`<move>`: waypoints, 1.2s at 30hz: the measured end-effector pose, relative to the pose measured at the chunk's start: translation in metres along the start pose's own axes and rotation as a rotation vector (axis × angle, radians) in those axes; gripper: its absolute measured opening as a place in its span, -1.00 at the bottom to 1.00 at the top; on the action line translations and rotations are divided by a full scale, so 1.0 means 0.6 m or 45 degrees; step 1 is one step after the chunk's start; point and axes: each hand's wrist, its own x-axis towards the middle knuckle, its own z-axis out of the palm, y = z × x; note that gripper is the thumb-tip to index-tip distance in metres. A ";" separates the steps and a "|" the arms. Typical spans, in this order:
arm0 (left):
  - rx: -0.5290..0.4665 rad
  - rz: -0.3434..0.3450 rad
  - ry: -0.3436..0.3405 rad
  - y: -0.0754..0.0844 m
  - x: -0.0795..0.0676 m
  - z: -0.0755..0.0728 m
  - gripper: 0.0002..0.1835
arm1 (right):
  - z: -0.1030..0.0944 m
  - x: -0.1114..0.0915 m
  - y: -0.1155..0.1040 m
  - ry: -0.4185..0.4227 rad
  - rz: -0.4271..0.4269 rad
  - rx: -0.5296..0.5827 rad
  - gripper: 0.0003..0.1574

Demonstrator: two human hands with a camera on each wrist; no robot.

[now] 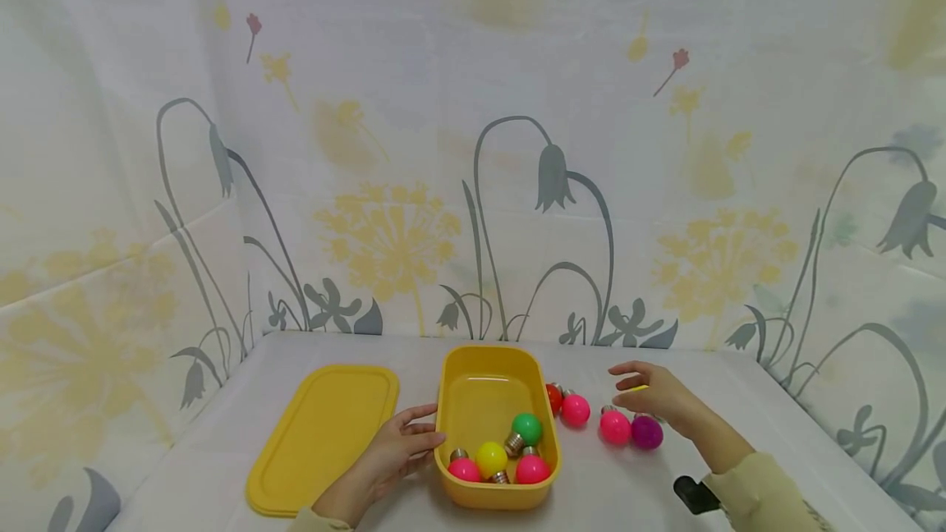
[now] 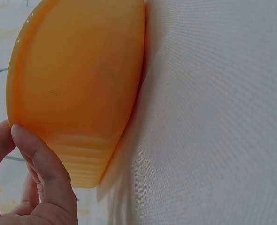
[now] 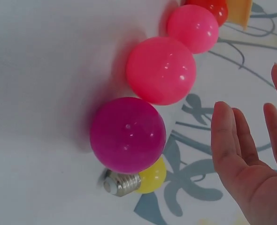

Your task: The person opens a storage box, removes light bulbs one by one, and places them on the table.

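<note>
A yellow plastic box (image 1: 491, 364) holds several bulbs: a green bulb (image 1: 527, 428), a yellow bulb (image 1: 491, 459) and two pink ones. My left hand (image 1: 402, 450) pinches the box's left rim between thumb and fingers; its fingertips also show at the rim in the left wrist view. To the right of the box, my right hand (image 1: 658, 392) hovers with fingers apart and holds nothing. Beneath and beside it lie a purple bulb (image 3: 127, 135), a pink bulb (image 3: 161, 70) and a second yellow bulb (image 3: 152, 176), which the purple one partly hides.
A yellow lid (image 1: 325, 433) lies flat on the white table, left of the box. Another pink bulb (image 1: 576, 410) and a red bulb (image 1: 553, 398) lie against the box's right side. Behind the table hangs a flower-patterned cloth (image 1: 517, 228). A black object (image 1: 695, 495) shows beside the right sleeve.
</note>
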 end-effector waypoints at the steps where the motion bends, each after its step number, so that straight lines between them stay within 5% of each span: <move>1: 0.001 0.000 0.000 0.000 0.000 0.000 -0.35 | 0.002 0.001 -0.002 -0.005 -0.003 0.013 -0.39; 36: -0.018 0.010 -0.006 -0.003 0.002 -0.001 -0.37 | 0.072 0.026 -0.096 -0.089 -0.008 0.127 -0.46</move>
